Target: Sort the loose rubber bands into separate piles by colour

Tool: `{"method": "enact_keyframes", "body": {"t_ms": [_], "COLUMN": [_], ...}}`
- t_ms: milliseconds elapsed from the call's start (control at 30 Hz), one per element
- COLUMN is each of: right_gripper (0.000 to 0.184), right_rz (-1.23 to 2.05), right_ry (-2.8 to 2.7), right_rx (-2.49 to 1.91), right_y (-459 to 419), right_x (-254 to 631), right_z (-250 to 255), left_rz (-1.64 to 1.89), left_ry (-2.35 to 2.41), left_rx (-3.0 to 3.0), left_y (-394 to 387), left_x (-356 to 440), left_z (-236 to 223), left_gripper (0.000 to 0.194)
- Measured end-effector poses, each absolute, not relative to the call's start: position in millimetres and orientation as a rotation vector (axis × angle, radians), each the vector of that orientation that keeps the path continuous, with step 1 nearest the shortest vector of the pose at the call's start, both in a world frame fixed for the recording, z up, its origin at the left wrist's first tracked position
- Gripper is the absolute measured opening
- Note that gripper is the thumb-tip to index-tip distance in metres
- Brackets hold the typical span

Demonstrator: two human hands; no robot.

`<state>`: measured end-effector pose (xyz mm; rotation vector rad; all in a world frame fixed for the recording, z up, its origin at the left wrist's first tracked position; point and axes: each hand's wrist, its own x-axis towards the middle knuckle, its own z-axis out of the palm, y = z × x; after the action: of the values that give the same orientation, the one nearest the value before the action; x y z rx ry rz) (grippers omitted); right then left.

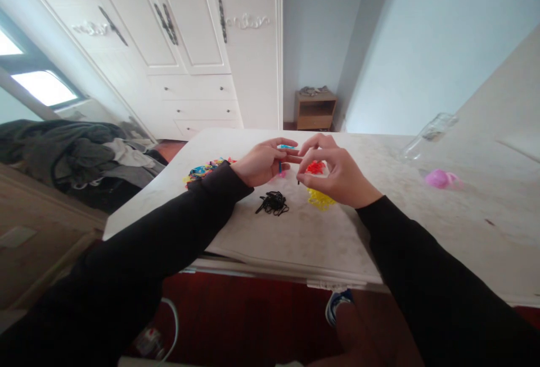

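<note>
Two hands meet over the table (422, 226) in my view. My left hand (260, 163) is curled, thumb and fingers pinched on a small blue band (280, 165) that hangs down from the grip; a bit of light blue shows at the fingertips above it. My right hand (333, 174) is also curled, thumb and forefinger brought together close to the left fingertips, and a thin dark strand sticks down from that pinch; I cannot tell what it is.

Sorted heaps of small elastic bands lie on the table under and around the hands. A black heap (272, 203) sits just below the left hand, a yellow heap (320, 199) just below the right hand, and a red heap (314, 167) shows through the loop of the right fingers. A pink bit (282, 174) peeks out beside the blue band. A mixed heap (205, 170) of many colours lies to the left, near my left sleeve.

Farther right, well apart from the hands, a clear jar (428, 133) lies on its side, with a pink lid (441, 178) near it.
</note>
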<state>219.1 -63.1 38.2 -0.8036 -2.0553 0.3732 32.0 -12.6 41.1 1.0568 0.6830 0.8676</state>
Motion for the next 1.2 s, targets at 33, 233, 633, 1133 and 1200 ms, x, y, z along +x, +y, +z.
{"method": "enact_keyframes", "body": {"t_ms": [33,233,633,1133,1200], "right_gripper": [0.009,0.008,0.009,0.010,0.009], "right_rz": [0.374,0.350,0.109,-0.015,-0.036], "right_ry": [-2.111,-2.329,-2.094,-1.877,-1.832], "right_rx": [-0.788,-0.775,-0.995,-1.067,-1.093], "right_y": [-64.8,-68.9,-52.8,-52.2,-50.7], "right_x": [217.9,208.7,212.0,213.7,216.1], "right_z": [37.7,30.2,20.0,22.4,22.3], "left_rz": [0.907,0.971,0.870,0.814,0.834], "left_ry": [0.703,0.737,0.586,0.639,0.696], "left_rx": [1.040,0.930,0.898,0.970,0.964], "left_y": [-12.0,-8.8,-15.7,-11.2,-7.9], "left_x": [32.0,31.4,37.8,34.3,33.2], "left_z": [41.8,43.2,36.0,36.2,37.2], "left_gripper": [0.029,0.029,0.025,0.021,0.020]}}
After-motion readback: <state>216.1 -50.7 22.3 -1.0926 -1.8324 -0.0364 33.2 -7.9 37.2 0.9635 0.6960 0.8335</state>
